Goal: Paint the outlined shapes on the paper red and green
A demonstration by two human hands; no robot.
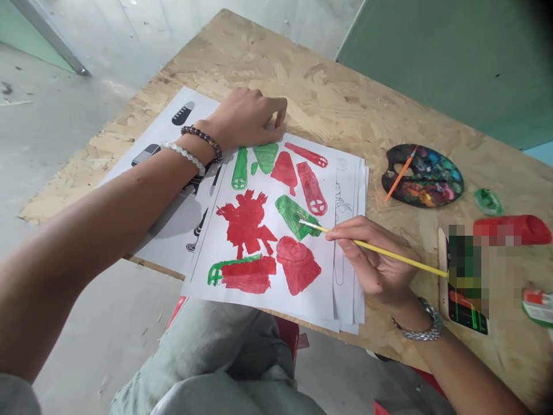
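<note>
In my right hand a thin yellow paintbrush is pinched between thumb and fingers. Its pale tip touches a green painted shape on the top sheet of paper. Around that shape are red and green painted figures, among them a large red blot-like figure and a red cap-like shape. My left hand rests at the sheet's upper edge, its fingers curled in and partly hidden, with no object showing in them. The left forearm lies across printed sheets.
A dark oval palette smeared with paint bears an orange brush. Near it are a green lump-like item, a red tube-like item, a partly blurred phone and a white-and-green container. All are on the chipboard table.
</note>
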